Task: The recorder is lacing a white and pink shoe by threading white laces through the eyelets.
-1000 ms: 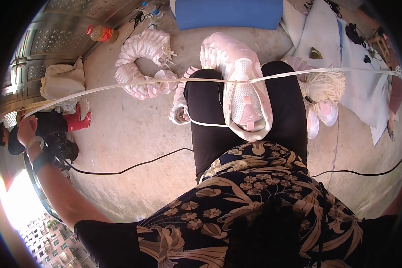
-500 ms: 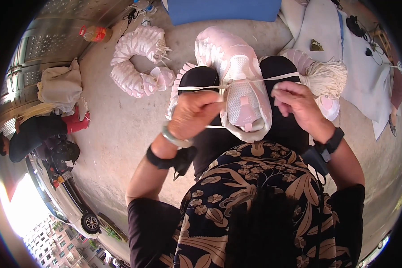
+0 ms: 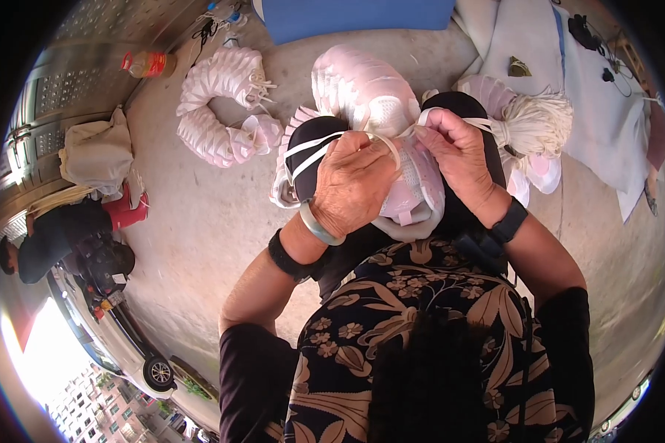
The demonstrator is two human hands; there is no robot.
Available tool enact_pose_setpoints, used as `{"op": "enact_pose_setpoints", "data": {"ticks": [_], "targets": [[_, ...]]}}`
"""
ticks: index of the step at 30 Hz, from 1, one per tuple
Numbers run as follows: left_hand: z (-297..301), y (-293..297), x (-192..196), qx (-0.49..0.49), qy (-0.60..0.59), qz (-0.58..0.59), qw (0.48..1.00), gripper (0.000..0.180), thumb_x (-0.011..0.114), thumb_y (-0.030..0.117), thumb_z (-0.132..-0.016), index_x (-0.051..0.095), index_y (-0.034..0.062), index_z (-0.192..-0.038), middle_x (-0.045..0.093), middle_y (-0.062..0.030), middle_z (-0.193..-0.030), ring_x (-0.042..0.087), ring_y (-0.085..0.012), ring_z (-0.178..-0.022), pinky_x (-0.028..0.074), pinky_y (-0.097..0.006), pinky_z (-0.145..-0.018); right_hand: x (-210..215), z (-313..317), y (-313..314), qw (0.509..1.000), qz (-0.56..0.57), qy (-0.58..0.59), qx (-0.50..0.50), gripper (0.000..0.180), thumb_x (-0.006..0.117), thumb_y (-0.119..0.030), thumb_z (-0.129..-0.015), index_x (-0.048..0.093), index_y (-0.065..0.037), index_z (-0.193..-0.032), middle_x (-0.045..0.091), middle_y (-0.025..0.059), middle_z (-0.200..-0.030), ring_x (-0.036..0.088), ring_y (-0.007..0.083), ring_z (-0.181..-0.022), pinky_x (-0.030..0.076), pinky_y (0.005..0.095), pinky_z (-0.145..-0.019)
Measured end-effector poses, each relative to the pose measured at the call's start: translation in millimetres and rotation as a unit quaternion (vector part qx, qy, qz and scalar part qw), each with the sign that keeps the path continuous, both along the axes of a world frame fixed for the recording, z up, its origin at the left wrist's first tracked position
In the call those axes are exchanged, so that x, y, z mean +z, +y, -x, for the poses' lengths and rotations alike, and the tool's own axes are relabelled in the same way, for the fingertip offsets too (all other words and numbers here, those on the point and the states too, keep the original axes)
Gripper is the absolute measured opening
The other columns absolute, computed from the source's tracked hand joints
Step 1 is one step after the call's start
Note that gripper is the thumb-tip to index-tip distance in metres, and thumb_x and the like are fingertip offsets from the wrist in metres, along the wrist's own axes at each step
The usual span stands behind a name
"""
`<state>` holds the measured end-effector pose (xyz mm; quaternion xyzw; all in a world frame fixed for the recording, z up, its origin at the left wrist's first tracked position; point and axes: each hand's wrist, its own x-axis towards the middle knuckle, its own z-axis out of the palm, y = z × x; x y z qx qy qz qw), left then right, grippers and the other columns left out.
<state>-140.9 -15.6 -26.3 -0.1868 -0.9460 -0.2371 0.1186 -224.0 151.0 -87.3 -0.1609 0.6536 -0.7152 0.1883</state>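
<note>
A pink and white shoe upper (image 3: 403,193) lies across my lap, its heel opening toward me. Nested into its far end is a curved stack of similar uppers (image 3: 355,85). White shoelaces (image 3: 316,142) run over my left knee to the lacing area. My left hand (image 3: 356,181) is closed over the tongue, pinching a lace that loops beside its fingers. On the other side of the throat, my right hand (image 3: 458,151) pinches a lace between thumb and fingers. The hands partly hide the eyelets.
Another curved stack of uppers (image 3: 199,111) rests on the floor at left. Beside my right knee is a thick bundle of white laces (image 3: 543,122). A blue panel (image 3: 355,18), a bottle (image 3: 149,64) and white sheeting (image 3: 524,37) lie farther off. Another person (image 3: 59,236) is at far left.
Both hands have moved inward over the shoe's throat. My right fingers now pinch a lace near the eyelets. The lace drawn straight across both knees now bends into loops by my left hand.
</note>
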Motion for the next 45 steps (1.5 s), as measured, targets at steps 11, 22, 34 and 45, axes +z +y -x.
{"op": "enact_pose_setpoints", "data": {"ticks": [11,22,34,45], "targets": [[2.1,1.2,-5.1,0.01,0.017,-0.013,1.0,0.015,0.067,0.005,-0.069,0.061,0.0,-0.083,0.065,-0.0102,-0.101,0.055,-0.0288,-0.086,0.046,-0.036,-0.078,-1.3,-1.0,-1.6,1.0,0.008,0.025,-0.001,0.007,0.061,0.001,-0.085,0.057,0.0,-0.091,0.055,-0.0008,-0.075,0.047,0.0046,-0.069,0.044,0.0198,-0.063],[1.1,0.9,-5.6,0.009,0.002,-0.015,1.0,0.015,0.067,0.005,-0.07,0.062,-0.0004,-0.083,0.065,-0.0111,-0.101,0.055,-0.03,-0.09,0.046,-0.036,-0.081,-5.6,-4.0,-4.5,0.982,-0.043,0.182,-0.033,0.016,0.06,0.006,-0.08,0.057,-0.002,-0.093,0.058,0.0058,-0.082,0.056,0.0148,-0.07,0.047,0.0245,-0.065],[-29.5,-46.8,6.4,0.313,0.036,-0.499,0.807,0.012,0.062,0.014,-0.088,0.065,0.0031,-0.085,0.058,0.0006,-0.071,0.049,-0.0086,-0.062,0.041,-0.022,-0.057,0.7,1.7,-2.3,0.961,-0.131,0.242,-0.003,0.008,0.061,0.001,-0.077,0.057,-0.002,-0.083,0.056,0.0105,-0.078,0.056,0.0269,-0.067,0.046,0.0305,-0.061],[-34.7,-22.0,-13.4,0.279,-0.21,-0.703,0.619,0.011,0.061,0.014,-0.089,0.065,0.004,-0.09,0.066,-0.0042,-0.075,0.057,-0.0072,-0.057,0.042,-0.019,-0.048,37.7,-5.0,5.2,0.95,-0.178,0.257,0.028,0.009,0.065,-0.007,-0.08,0.059,-0.001,-0.083,0.058,0.0104,-0.068,0.058,0.0198,-0.057,0.045,0.0281,-0.053]]}}
